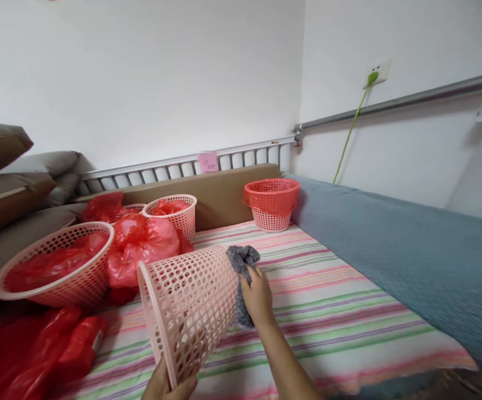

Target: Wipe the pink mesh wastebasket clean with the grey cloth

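A pink basket (199, 303) lies tipped on its side in the lower middle of the frame, over a striped sheet (328, 289). Its wide rim is turned to the left and its bottom end to the right. The left hand (169, 383), at the bottom of the frame, has its fingers closed on the rim. The right hand (258, 294) has its fingers bent around a gray cloth (244, 258), and the cloth is up against the bottom end of the basket. So the wiping looks to be going on now, and I think this basket is not done yet. I cannot tell which parts of it are wiped.

More baskets stand around. A big basket (85, 286) at the left and a smaller basket (188, 221) near the middle both have red plastic in them. A red-topped basket (271, 221) stands upright, right of the middle. No hand is on these three, and I cannot tell if they are wiped. Red bags (36, 355) lie in the lower left corner.
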The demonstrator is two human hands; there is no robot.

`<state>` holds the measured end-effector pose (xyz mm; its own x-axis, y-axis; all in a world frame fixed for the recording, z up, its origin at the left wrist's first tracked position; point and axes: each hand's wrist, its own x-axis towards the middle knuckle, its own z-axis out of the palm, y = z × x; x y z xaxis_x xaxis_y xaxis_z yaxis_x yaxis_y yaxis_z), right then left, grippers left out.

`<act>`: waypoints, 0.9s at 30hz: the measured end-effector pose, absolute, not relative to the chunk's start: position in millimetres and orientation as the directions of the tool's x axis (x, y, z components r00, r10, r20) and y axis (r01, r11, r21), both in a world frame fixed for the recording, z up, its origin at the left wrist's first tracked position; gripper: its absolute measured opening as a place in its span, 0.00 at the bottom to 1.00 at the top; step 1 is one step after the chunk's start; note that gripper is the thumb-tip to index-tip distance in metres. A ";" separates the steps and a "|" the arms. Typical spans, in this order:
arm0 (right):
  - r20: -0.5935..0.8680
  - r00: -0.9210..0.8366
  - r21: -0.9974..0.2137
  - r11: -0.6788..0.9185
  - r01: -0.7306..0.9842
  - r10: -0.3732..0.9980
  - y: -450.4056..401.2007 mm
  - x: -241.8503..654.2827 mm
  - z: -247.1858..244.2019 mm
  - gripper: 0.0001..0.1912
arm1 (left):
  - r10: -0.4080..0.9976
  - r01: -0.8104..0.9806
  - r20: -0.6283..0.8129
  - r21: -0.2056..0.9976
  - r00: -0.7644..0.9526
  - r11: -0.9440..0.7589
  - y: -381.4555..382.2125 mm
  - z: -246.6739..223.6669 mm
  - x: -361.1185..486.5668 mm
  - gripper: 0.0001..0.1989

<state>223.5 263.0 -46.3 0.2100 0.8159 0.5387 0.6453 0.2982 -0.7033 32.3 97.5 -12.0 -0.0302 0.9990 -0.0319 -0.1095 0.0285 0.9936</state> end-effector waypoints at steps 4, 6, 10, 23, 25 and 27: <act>0.557 0.140 -0.687 0.360 0.631 0.819 253.7 212.2 -38.8 0.18 | 0.984 -0.136 0.011 0.990 -0.177 -0.035 109.5 19.6 32.1 0.41; 0.585 0.090 -0.672 0.420 0.609 0.806 242.7 202.5 -31.9 0.18 | 0.984 -0.094 0.045 0.994 -0.171 -0.062 115.0 25.3 34.3 0.38; 0.622 -0.049 -0.638 0.542 0.547 0.781 200.9 174.9 -9.0 0.21 | 0.988 -0.031 0.054 0.998 -0.147 -0.060 116.0 11.2 43.2 0.27; 0.694 -0.086 -0.588 0.631 0.505 0.715 189.8 157.5 -5.4 0.24 | 0.989 -0.029 0.072 0.997 -0.132 -0.076 109.9 -22.0 42.0 0.23; 0.677 0.030 -0.620 0.548 0.561 0.735 217.2 173.4 -18.7 0.21 | 0.998 -0.014 0.043 0.999 -0.044 -0.044 106.5 -42.8 37.4 0.23; 0.646 0.142 -0.662 0.459 0.592 0.750 243.0 191.9 -33.8 0.19 | 1.000 0.002 0.018 1.000 0.018 -0.018 100.6 -63.4 32.2 0.23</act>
<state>191.9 243.0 -33.8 0.1421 0.7498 0.6463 0.5924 0.4586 -0.6623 32.2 100.6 -63.4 0.0184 0.9997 0.0177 0.0019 -0.0177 0.9998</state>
